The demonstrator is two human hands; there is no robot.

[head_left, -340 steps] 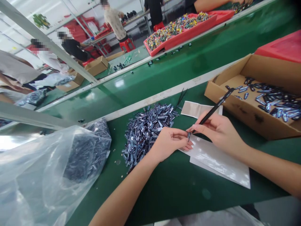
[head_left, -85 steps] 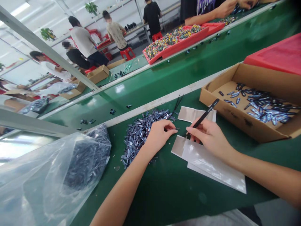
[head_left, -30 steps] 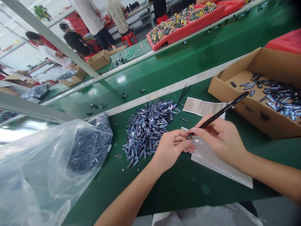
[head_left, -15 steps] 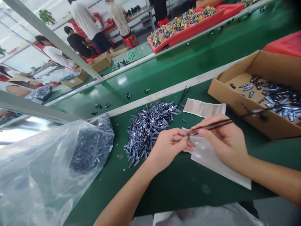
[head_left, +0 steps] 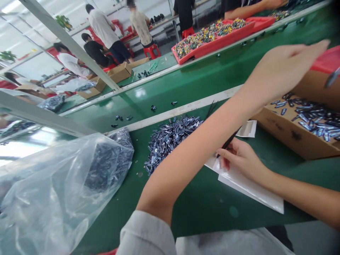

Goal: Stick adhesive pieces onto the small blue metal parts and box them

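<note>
one left hand (head_left: pixel 289 63) and one right hand (head_left: pixel 241 159), the right holding one pair of black tweezers (head_left: pixel 228 143), with a second pair of tweezers (head_left: pixel 211 109) lying on the nearer of two green conveyor belts (head_left: pixel 202 219); two white sheets (head_left: pixel 245 180); one heap of small metal parts (head_left: pixel 170 141); one clear plastic bag (head_left: pixel 53 191); one cardboard box (head_left: pixel 294 136) close by, two more cardboard boxes (head_left: pixel 119 72) farther off; one long red tray (head_left: pixel 212 44); six other people (head_left: pixel 101 28)
</note>
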